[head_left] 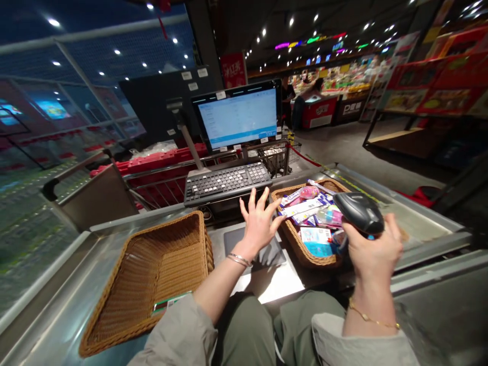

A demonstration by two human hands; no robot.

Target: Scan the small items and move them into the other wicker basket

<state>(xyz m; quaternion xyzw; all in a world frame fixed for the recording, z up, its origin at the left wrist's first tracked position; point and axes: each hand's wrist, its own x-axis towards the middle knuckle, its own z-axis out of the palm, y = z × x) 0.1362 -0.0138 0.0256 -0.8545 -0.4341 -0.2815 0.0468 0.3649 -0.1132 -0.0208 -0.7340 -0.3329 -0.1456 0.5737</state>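
- Over the right side of the full basket [301,250]: black handheld scanner [358,207], in my right hand [375,251]. Fingers wrapped round its body, small blue spot showing at its lower end.
- My left hand [260,223]: nothing held, fingers spread wide, palm down. Tips near the full basket's left rim; can't tell if they touch anything.
- Full basket: small packets [305,208] piled up, mostly white, purple and pink. Blue-and-white pack [317,244] at the near end.
- Left of my left arm: second wicker basket [183,259] on the metal surface [57,305], one green-edged packet [171,303] lying at its near side.
- Beyond my left hand: black keyboard [229,180], lit monitor [240,118] behind it. Screen text too small to read.
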